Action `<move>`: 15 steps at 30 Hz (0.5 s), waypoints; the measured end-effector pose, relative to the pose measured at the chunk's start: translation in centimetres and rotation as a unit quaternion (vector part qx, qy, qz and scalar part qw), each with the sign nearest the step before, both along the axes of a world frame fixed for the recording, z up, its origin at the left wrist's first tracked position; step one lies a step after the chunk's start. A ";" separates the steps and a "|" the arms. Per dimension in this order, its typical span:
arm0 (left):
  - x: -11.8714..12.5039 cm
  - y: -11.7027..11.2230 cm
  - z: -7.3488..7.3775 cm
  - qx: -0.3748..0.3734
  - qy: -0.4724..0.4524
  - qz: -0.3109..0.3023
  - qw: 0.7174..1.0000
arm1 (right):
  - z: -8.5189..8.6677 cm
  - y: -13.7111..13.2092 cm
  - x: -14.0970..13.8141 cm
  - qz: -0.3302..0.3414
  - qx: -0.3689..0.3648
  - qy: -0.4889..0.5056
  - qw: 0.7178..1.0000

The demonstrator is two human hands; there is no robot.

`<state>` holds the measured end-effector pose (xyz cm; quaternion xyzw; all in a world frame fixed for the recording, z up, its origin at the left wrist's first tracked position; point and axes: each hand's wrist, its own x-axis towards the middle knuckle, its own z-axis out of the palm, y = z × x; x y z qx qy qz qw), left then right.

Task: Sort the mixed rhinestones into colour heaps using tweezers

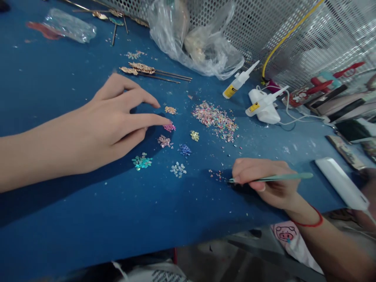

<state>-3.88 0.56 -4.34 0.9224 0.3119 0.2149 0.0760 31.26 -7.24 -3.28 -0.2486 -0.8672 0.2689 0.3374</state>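
A blue work table (73,203) fills most of the view, and its far side is bounded by a perforated metal screen (258,27). A crumpled clear plastic bag (199,47) is heaped against the screen. Both forearms are laid across the table from opposite sides.

The left hand (114,121) is held half open, with its fingers spread and lightly curved, and nothing is gripped by it. Its fingertips (164,120) are placed just beside a small pink pile of sequins (169,127). The right hand (264,182) is curled almost shut around pale green tweezers (279,177), and a red string bracelet (308,221) is tied at the wrist. The tweezer tips are pointed left, at a thin scatter of sequin flakes (217,175); whether a flake is held between them cannot be told.

Gold leaf-topped hairpins (155,72) are laid beyond the left hand, and two glue bottles (237,80) are placed towards the right. A large mixed heap of sequins (216,121) is spread near the bottles. Smaller piles in teal (141,161), pale blue (178,169), dark blue (185,149) and gold (170,110) are set out between the hands.
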 end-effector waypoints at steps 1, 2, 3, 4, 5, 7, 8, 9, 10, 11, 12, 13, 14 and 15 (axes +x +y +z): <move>0.1 -0.1 0.1 -0.010 -0.006 0.002 1.000 | -0.1 0.2 0.1 -0.007 -0.005 0.016 1.000; 0.1 -0.2 0.2 -0.020 -0.013 0.003 1.000 | -0.2 0.4 0.2 -0.017 -0.009 0.030 0.999; 0.2 -0.3 0.2 -0.026 -0.017 0.005 1.000 | -0.2 0.6 0.3 -0.030 -0.014 0.041 0.999; 0.2 -0.4 0.3 -0.027 -0.016 0.008 0.999 | -0.1 0.9 0.3 -0.041 -0.017 0.046 0.998; 0.2 -0.5 0.3 -0.022 -0.010 0.011 1.000 | 0.1 1.3 0.1 -0.049 -0.020 0.045 0.998; 0.2 -0.5 0.3 0.002 0.006 0.017 1.000 | 0.8 2.2 -0.5 -0.057 -0.018 0.026 0.998; 0.2 -0.5 0.2 0.013 0.013 0.018 1.000 | 1.2 2.7 -1.0 -0.057 -0.010 0.017 0.998; 0.1 -0.4 0.2 0.026 0.014 0.019 0.999 | 1.7 3.3 -1.6 -0.057 -0.001 0.008 0.998; 0.1 -0.4 0.1 0.034 0.018 0.020 0.999 | 2.1 4.0 -2.3 -0.060 0.008 0.006 0.998; 0.1 -0.3 0.1 0.040 0.021 0.019 0.999 | 2.5 4.8 -3.1 -0.055 0.013 0.002 0.998; 0.0 -0.2 0.1 0.044 0.023 0.019 0.999 | 2.7 5.6 -4.0 -0.052 0.018 0.003 0.998; 0.0 -0.2 0.1 0.048 0.025 0.019 0.998 | 2.9 6.4 -4.8 -0.051 0.020 0.001 0.998; 0.1 -0.2 0.1 0.051 0.026 0.022 0.998 | 2.9 7.3 -5.6 -0.054 0.020 -0.004 0.998; 0.1 -0.3 0.1 0.055 0.027 0.026 0.998 | 2.9 8.2 -6.3 -0.058 0.021 -0.007 0.998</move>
